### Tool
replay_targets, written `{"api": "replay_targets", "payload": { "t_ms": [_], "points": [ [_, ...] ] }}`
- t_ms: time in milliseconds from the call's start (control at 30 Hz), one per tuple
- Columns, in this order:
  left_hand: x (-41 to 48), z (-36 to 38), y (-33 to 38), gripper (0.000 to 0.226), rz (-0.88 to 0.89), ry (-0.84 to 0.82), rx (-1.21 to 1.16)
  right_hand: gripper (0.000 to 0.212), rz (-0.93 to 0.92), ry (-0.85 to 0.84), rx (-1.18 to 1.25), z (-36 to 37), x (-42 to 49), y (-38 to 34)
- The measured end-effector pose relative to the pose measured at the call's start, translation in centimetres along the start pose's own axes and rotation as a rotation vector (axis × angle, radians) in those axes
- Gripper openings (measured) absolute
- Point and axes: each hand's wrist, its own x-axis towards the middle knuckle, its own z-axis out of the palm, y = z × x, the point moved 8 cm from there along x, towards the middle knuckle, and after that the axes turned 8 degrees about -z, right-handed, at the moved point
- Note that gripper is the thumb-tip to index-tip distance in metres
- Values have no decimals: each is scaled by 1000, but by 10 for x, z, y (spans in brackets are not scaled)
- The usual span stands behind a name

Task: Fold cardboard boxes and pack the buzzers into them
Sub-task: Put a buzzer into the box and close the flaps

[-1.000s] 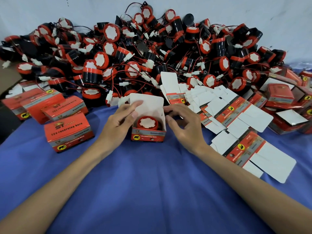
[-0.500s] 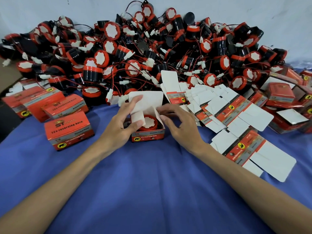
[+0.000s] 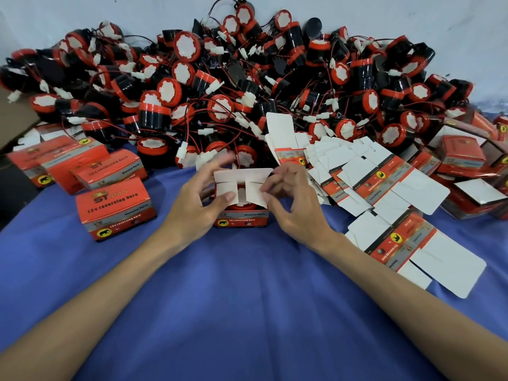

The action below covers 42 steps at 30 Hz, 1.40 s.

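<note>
Right now the box (image 3: 242, 217) sits on the cloth (image 3: 247, 298) between my hands, a buzzer (image 3: 239, 207) inside it. My left hand (image 3: 196, 206) grips its left side, thumb pressing one side flap (image 3: 226, 191) down; my right hand (image 3: 292, 206) pinches the other flap, so both lie flat for the lid (image 3: 242, 174) to tuck over. The packed boxes (image 3: 115, 209) wait left, blanks (image 3: 384, 188) right, loose buzzers (image 3: 247, 92) behind, within reach

Small packing workshop bench.
Heap of buzzers (image 3: 187, 46), fanned flat cartons (image 3: 380, 178), closed boxes (image 3: 115, 207) on blue cloth (image 3: 247, 298).
</note>
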Motion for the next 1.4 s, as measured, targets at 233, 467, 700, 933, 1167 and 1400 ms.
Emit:
{"api": "replay_targets", "payload": {
  "t_ms": [233, 467, 700, 933, 1167, 1400],
  "points": [
    [-4, 4, 7, 25, 101, -64, 194, 32, -18, 2, -7, -2, -1, -5],
    [-5, 3, 10, 48, 114, -54, 219, 34, 16, 9, -23, -3, -1, -5],
    [-3, 0, 11, 34, 188, -42, 286, 32, -103, 57, -173, -7, -1, -13],
    [-9, 4, 22, 39, 404, -19, 449, 28, -284, 90, -304, -5, -5, -22],
    [-13, 8, 21, 39, 516, -66, 588, 26, -468, 79, -466, -1, -12, -35],
    [-14, 8, 21, 46, 563, -69, 657, 23, -629, 68, -768, 7, -19, -49]
  ]
}}
